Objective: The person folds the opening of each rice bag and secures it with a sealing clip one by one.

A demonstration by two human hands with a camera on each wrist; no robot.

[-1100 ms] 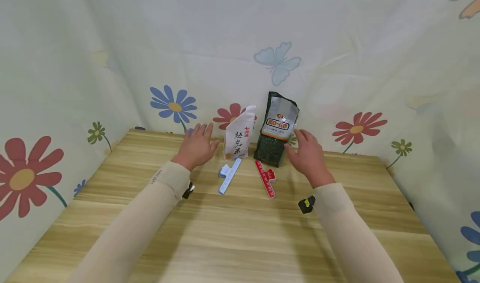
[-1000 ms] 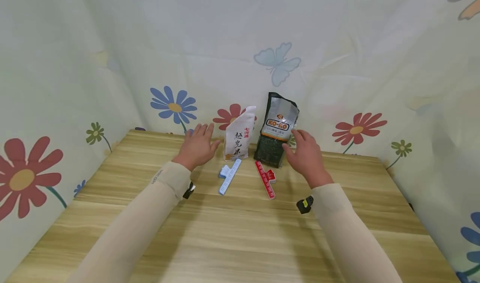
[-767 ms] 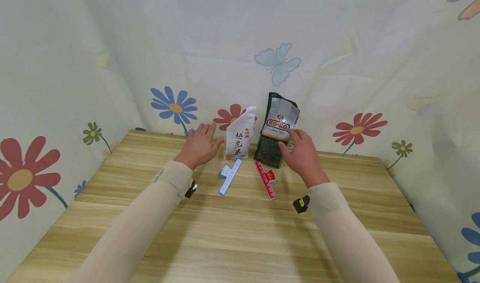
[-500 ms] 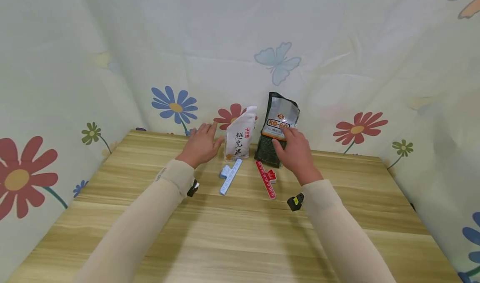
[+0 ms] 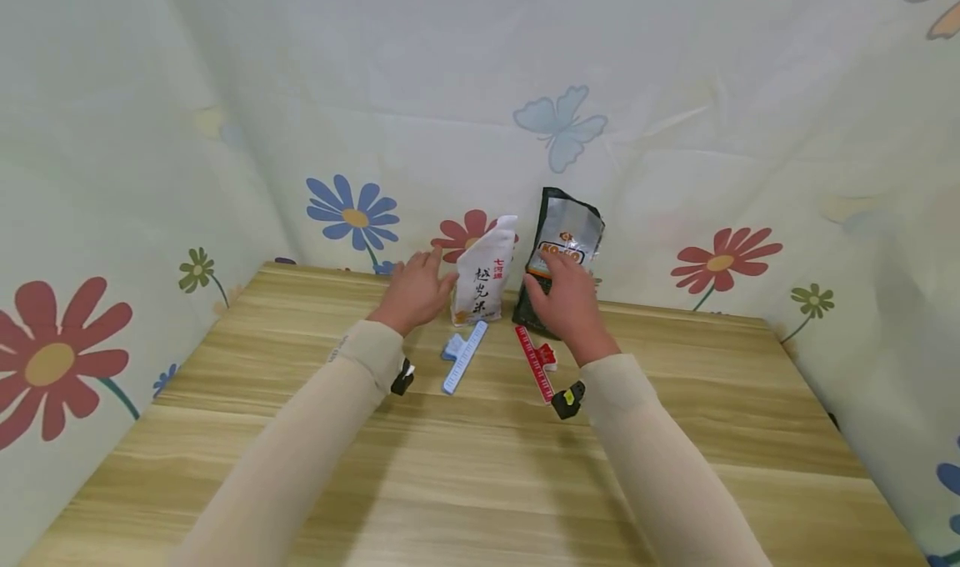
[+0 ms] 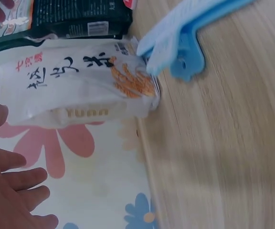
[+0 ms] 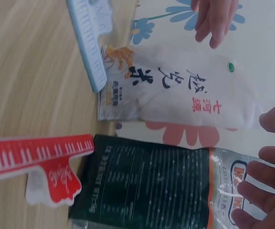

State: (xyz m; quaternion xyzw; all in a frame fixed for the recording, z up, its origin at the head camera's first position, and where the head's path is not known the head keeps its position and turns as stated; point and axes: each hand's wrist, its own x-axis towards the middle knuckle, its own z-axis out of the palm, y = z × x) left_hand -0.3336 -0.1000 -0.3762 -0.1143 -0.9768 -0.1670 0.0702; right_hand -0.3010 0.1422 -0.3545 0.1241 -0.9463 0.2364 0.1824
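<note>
A white rice bag point(image 5: 482, 288) stands against the backdrop, with a taller dark green and silver KO-KO bag point(image 5: 573, 221) at its right. Close to the white bag's left side is my left hand point(image 5: 415, 292), fingers spread and holding nothing; the left wrist view shows a gap between them. My right hand point(image 5: 567, 302) is in front of the KO-KO bag and hides part of its front. Its fingers point(image 7: 266, 176) are apart, and I cannot tell whether they touch the bag. A blue sealing clip point(image 5: 467, 358) and a red sealing clip point(image 5: 534, 365) lie before the bags.
The wooden table point(image 5: 450, 484) ends at a flower-printed cloth backdrop point(image 5: 420, 67) just behind the bags. Similar cloth rises along the left and right sides. A small black device point(image 5: 567, 400) on the right wrist overlaps the red clip's near end in the head view.
My right hand has moved left from beside the KO-KO bag to in front of it. My left hand has shifted slightly right, nearer the white bag. Bags and clips stay put.
</note>
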